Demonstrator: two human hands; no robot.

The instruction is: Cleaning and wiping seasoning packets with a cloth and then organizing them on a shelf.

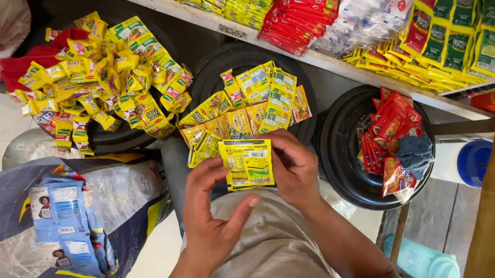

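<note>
Both hands hold one small yellow sachet flat in front of my lap, its printed back facing up. My left hand pinches its left edge with the fingers and has the thumb pointing up beneath it. My right hand grips its right edge. Just beyond the sachet, a black round basin holds a strip of similar yellow sachets.
A second black basin at the left is heaped with yellow sachets. Another black basin at the right holds red sachets and a dark cloth. A shelf above carries red, green and yellow packets. A large bag with blue sachets lies at lower left.
</note>
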